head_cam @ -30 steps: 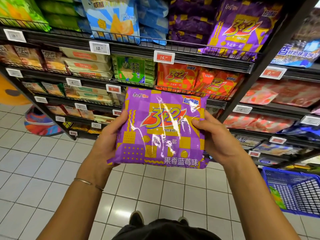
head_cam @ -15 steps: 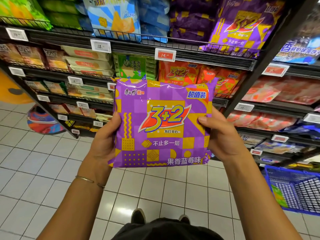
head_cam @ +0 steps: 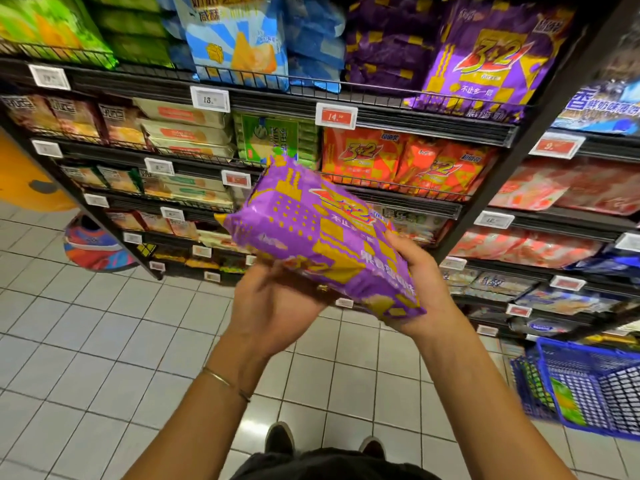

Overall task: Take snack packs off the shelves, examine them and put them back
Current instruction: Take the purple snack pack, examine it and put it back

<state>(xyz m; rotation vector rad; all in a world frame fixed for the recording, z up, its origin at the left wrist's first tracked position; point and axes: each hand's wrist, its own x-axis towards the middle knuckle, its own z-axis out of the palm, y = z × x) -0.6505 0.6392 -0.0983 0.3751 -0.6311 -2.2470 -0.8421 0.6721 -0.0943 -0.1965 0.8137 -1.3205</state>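
Counted 2 hands: left hand (head_cam: 273,306), right hand (head_cam: 420,282). Purple packs were 2: 1 held purple pack (head_cam: 322,237), 1 shelved purple pack (head_cam: 485,67) facing out up top; those behind it were too dark to count. Orange packs (head_cam: 360,157): at least 2. There was 1 blue basket (head_cam: 606,386), 1 bracelet (head_cam: 225,381), 2 shoes (head_cam: 278,438).

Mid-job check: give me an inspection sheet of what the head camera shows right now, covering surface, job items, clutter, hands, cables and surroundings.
Surface: dark wire-fronted shelves, stocked with snack packs, price tags along the rails.
Job's things: purple snack pack off the shelf, tilted, held in front of the shelves; matching purple packs on the top shelf at right.
Clutter: blue basket low at right, something green inside.
Hands: left hand holds the pack from below; right hand grips its near end, thumb on top.
Cables: nothing seen.
Surroundings: tiled floor; orange packs on the shelf behind.
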